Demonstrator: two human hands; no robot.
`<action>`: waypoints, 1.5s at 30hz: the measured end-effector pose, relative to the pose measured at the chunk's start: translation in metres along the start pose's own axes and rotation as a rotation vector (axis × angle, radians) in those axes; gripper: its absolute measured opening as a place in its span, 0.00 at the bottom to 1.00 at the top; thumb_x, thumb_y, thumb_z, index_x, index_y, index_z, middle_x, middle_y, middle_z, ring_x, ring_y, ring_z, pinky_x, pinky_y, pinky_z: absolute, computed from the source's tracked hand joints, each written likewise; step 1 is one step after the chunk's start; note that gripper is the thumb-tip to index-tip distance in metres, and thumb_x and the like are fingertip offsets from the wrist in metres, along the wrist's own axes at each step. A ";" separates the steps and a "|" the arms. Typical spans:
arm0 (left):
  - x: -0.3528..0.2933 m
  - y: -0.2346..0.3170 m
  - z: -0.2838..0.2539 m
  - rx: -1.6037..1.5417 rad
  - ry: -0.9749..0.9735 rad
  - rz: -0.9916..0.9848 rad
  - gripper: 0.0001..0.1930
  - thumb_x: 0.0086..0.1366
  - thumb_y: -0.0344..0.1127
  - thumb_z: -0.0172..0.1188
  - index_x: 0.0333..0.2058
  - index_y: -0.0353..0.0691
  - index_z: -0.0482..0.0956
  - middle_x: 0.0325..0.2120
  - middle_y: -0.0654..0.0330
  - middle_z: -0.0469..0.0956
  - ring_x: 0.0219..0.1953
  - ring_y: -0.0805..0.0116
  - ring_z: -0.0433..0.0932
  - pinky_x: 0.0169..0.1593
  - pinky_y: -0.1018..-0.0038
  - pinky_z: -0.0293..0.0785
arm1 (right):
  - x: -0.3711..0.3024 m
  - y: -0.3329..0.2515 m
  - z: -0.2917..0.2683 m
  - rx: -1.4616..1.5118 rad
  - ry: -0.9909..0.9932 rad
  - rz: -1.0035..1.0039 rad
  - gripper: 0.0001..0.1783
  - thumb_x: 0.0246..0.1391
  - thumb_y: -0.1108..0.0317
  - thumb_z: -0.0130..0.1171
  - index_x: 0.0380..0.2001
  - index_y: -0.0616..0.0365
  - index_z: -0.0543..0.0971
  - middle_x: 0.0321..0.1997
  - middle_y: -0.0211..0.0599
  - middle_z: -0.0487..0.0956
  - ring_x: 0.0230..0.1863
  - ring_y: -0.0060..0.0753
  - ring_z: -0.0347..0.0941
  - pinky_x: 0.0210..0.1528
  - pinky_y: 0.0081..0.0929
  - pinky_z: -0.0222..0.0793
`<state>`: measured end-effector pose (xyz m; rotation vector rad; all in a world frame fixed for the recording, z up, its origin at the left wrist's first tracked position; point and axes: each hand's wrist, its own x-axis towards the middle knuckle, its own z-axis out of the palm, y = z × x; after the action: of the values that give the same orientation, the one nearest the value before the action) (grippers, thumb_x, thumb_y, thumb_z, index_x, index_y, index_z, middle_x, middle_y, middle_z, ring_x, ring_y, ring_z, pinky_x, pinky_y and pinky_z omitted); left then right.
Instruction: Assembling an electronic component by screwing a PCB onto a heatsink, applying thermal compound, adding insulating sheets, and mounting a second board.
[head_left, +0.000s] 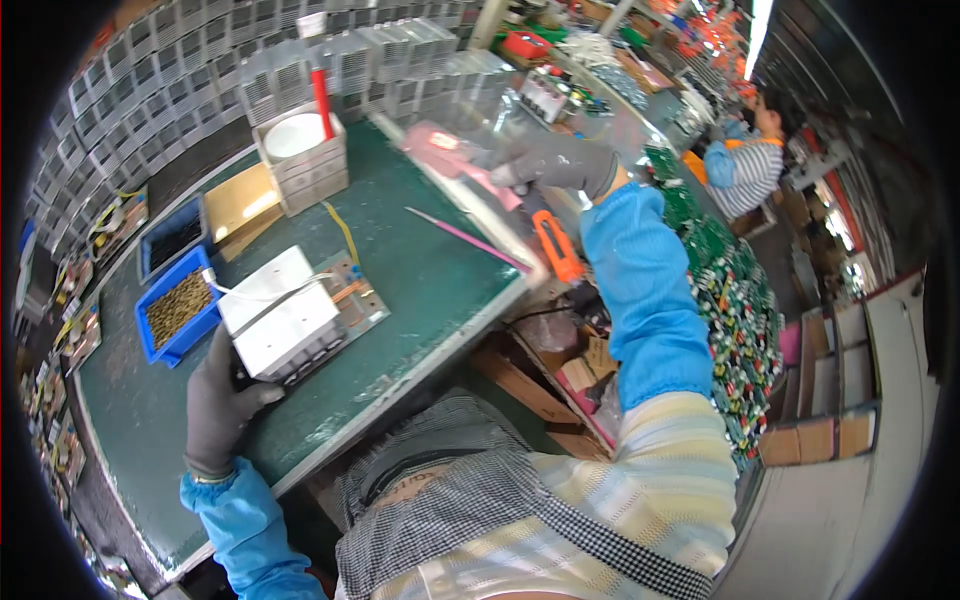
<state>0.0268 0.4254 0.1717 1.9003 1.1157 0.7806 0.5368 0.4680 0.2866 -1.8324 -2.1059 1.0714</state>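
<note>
My left hand point(222, 405), in a grey glove, grips the near left corner of a white box-shaped device point(285, 305), its thumb along the near side. A white cable runs over the device, and a small circuit board point(357, 303) lies against its right side. At the right end of the table is my right hand point(568, 163), also gloved in grey. Its fingers are curled at a blurred pink tool-like thing point(455, 155); what they hold, if anything, is unclear. Just below this hand sits an orange and black tool point(556, 245). A thin pink-handled tool point(465, 238) lies on the green tabletop.
A blue bin of brass-coloured small parts point(180, 308) stands left of the device, beside a dark-filled tray point(174, 238). Behind are a square container with a red stick point(321, 100) and stacked grey housings point(190, 75). Circuit boards point(735, 300) heap at right; a co-worker point(745, 170) stands beyond.
</note>
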 end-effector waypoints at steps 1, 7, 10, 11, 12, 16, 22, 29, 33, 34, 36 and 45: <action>0.000 0.002 0.000 -0.085 -0.005 -0.011 0.51 0.43 0.33 0.81 0.67 0.33 0.66 0.47 0.50 0.84 0.49 0.63 0.83 0.52 0.67 0.78 | -0.008 -0.004 0.002 -0.143 0.059 -0.453 0.21 0.65 0.55 0.60 0.42 0.68 0.85 0.31 0.33 0.81 0.37 0.25 0.77 0.38 0.28 0.72; -0.036 -0.011 -0.020 0.111 0.233 0.071 0.52 0.51 0.51 0.80 0.68 0.29 0.65 0.54 0.50 0.80 0.55 0.60 0.79 0.58 0.64 0.75 | -0.037 -0.096 0.052 0.085 -0.321 -0.363 0.20 0.66 0.54 0.58 0.31 0.62 0.83 0.27 0.28 0.79 0.33 0.22 0.72 0.38 0.28 0.66; -0.046 0.036 -0.011 0.167 0.408 0.143 0.52 0.52 0.56 0.79 0.68 0.30 0.67 0.53 0.48 0.80 0.56 0.58 0.79 0.62 0.62 0.72 | -0.031 -0.112 0.069 0.124 -0.575 -0.375 0.21 0.67 0.55 0.57 0.28 0.61 0.83 0.25 0.26 0.79 0.32 0.20 0.71 0.38 0.26 0.64; -0.051 0.056 -0.002 0.032 0.428 0.138 0.53 0.50 0.57 0.79 0.67 0.30 0.68 0.52 0.48 0.80 0.56 0.59 0.78 0.61 0.62 0.72 | -0.026 -0.112 0.075 0.117 -0.590 -0.422 0.21 0.67 0.55 0.57 0.27 0.61 0.82 0.24 0.27 0.79 0.30 0.20 0.72 0.37 0.26 0.65; -0.051 0.068 0.007 -0.068 0.397 0.179 0.53 0.48 0.59 0.80 0.66 0.30 0.70 0.53 0.50 0.80 0.55 0.61 0.78 0.60 0.63 0.72 | -0.025 -0.117 0.082 0.175 -0.605 -0.429 0.21 0.67 0.55 0.58 0.26 0.61 0.82 0.23 0.26 0.79 0.30 0.21 0.71 0.35 0.26 0.65; -0.034 0.116 0.031 0.047 0.023 0.369 0.45 0.49 0.49 0.82 0.62 0.34 0.72 0.57 0.46 0.77 0.57 0.49 0.79 0.60 0.61 0.74 | -0.008 -0.128 0.103 0.183 -0.714 -0.540 0.23 0.68 0.52 0.59 0.30 0.65 0.83 0.25 0.29 0.79 0.31 0.21 0.72 0.36 0.28 0.67; -0.037 0.124 0.056 0.009 -0.091 0.241 0.28 0.53 0.44 0.81 0.47 0.34 0.81 0.39 0.58 0.84 0.40 0.69 0.82 0.46 0.71 0.78 | -0.001 -0.138 0.133 0.183 -0.728 -0.536 0.24 0.67 0.51 0.61 0.37 0.67 0.84 0.28 0.32 0.80 0.33 0.24 0.73 0.38 0.29 0.69; -0.039 0.111 0.063 -0.321 -0.126 -0.033 0.12 0.65 0.36 0.72 0.38 0.33 0.82 0.31 0.66 0.81 0.36 0.80 0.75 0.42 0.78 0.74 | -0.006 -0.114 0.153 0.454 -0.539 -0.532 0.31 0.69 0.43 0.56 0.43 0.66 0.84 0.36 0.33 0.82 0.40 0.26 0.75 0.46 0.30 0.71; -0.038 0.094 0.068 -0.489 -0.026 -0.066 0.12 0.66 0.36 0.71 0.39 0.33 0.82 0.33 0.67 0.80 0.37 0.79 0.75 0.44 0.78 0.74 | -0.018 -0.109 0.162 0.704 -0.388 -0.536 0.29 0.67 0.44 0.60 0.45 0.65 0.84 0.37 0.34 0.82 0.41 0.25 0.75 0.46 0.26 0.71; -0.038 0.094 0.068 -0.492 -0.020 -0.069 0.12 0.66 0.36 0.71 0.39 0.33 0.82 0.33 0.67 0.80 0.37 0.79 0.75 0.44 0.78 0.74 | -0.019 -0.112 0.163 0.703 -0.395 -0.536 0.29 0.67 0.44 0.60 0.45 0.65 0.84 0.37 0.34 0.82 0.41 0.25 0.75 0.46 0.26 0.71; -0.038 0.094 0.069 -0.460 -0.016 -0.113 0.12 0.66 0.36 0.71 0.39 0.33 0.82 0.35 0.66 0.80 0.38 0.79 0.75 0.45 0.77 0.74 | -0.024 -0.121 0.162 0.358 -0.309 -0.494 0.25 0.65 0.49 0.62 0.43 0.66 0.84 0.35 0.34 0.82 0.39 0.25 0.74 0.44 0.26 0.71; -0.043 0.081 0.069 -0.594 -0.026 -0.147 0.13 0.67 0.34 0.70 0.46 0.34 0.81 0.38 0.65 0.80 0.39 0.79 0.74 0.45 0.79 0.72 | -0.035 -0.122 0.176 0.379 -0.048 -0.436 0.15 0.61 0.62 0.65 0.39 0.66 0.84 0.29 0.32 0.79 0.30 0.21 0.72 0.34 0.26 0.70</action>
<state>0.0976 0.3399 0.2009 1.3138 0.8695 0.8824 0.3510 0.3646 0.2415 -1.1227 -2.0163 1.2870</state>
